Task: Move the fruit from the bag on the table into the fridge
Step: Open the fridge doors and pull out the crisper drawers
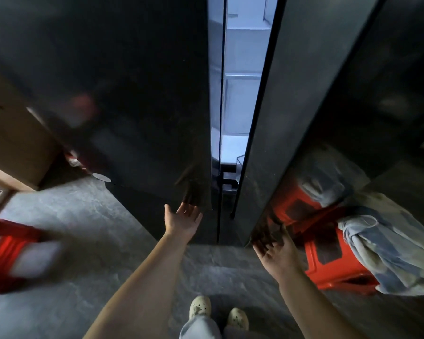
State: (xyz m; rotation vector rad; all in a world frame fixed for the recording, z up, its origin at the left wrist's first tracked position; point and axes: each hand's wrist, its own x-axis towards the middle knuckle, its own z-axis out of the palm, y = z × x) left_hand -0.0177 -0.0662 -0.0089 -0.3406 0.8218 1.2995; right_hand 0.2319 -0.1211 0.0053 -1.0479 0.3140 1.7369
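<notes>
Grey floor (71, 228), fridge (132, 94) ajar, hands (181, 220) (277, 255) spread

The left hand (182, 220) and right hand (275, 253) are bare, and so are both forearms (142, 277) down to the picture's lower edge. The person wears pale grey-blue trousers (201, 326) and cream perforated clogs (200, 306) flecked with darker marks.

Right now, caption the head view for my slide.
Open and empty, the left hand and right hand reach toward the dark fridge, its doors ajar on a lit interior.
</notes>
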